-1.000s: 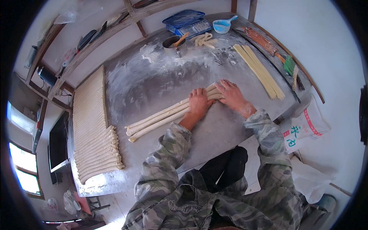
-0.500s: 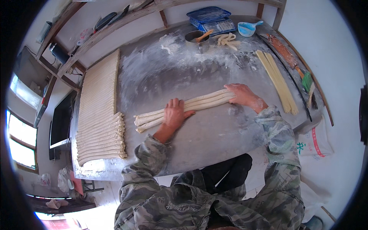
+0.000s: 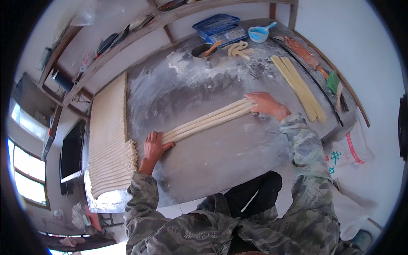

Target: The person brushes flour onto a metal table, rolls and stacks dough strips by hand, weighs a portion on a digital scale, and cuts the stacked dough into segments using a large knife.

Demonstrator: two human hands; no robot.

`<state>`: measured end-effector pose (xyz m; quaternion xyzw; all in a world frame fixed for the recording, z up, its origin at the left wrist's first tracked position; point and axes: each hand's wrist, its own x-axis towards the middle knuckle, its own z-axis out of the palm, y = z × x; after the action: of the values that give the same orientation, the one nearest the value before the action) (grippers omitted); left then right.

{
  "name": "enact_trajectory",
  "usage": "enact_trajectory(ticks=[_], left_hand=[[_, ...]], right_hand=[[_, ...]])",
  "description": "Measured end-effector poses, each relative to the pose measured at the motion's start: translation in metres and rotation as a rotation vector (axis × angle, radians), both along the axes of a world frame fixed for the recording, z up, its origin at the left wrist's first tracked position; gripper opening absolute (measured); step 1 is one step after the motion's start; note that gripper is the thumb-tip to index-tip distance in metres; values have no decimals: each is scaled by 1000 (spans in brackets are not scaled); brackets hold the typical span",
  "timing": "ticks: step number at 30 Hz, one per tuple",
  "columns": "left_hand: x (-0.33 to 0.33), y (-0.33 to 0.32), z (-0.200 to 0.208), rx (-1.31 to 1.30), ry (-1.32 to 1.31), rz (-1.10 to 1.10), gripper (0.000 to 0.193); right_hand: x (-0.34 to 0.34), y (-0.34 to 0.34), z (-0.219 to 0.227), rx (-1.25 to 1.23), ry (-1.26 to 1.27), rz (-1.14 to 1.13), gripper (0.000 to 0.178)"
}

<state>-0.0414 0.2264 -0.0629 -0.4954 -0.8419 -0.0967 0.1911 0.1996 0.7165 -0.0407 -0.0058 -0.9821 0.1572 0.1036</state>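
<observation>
Several pale dough ropes (image 3: 208, 120) lie side by side across the middle of the floured table (image 3: 204, 170), slanting up to the right. My left hand (image 3: 154, 146) is closed over their left end, fingers wrapped round and thumb pointing right. At the opposite end my right hand (image 3: 268, 105) grips the ropes from above, its palm hiding the tips. To the left of my left hand lies a broad sheet of dough strips (image 3: 108, 127) in close rows, with ragged ends toward me.
Flat yellowish sticks (image 3: 299, 87) and a thin black rod (image 3: 314, 78) lie at the right. Along the back stand a metal pot (image 3: 204, 53) with a wooden handle, twisted dough pieces (image 3: 238, 50), a blue scale (image 3: 221, 29) and a blue scoop (image 3: 259, 34). A wooden shelf (image 3: 127, 38) runs above.
My left hand has slid left and nearer to me, from partway along the ropes to their left end. The ropes look longer and straighter. My right hand keeps its grip; the view has shifted slightly.
</observation>
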Motion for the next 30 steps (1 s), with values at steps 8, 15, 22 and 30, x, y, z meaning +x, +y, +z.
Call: enact_trajectory(ticks=[8,15,22,30], left_hand=[[5,50,23,-18,22,-59,63],[25,301,51,278,-396,-255,41],[32,567,24,185,-418,-266,52],[47,733,-17,63,-479,-171,53]], right_hand=[[46,7,-7,-54,192,-144,61],[167,21,-23,-141,186,-442,48],[220,18,-52,-421,409,-481,35],[227,21,-45,-377,330,-445,32]])
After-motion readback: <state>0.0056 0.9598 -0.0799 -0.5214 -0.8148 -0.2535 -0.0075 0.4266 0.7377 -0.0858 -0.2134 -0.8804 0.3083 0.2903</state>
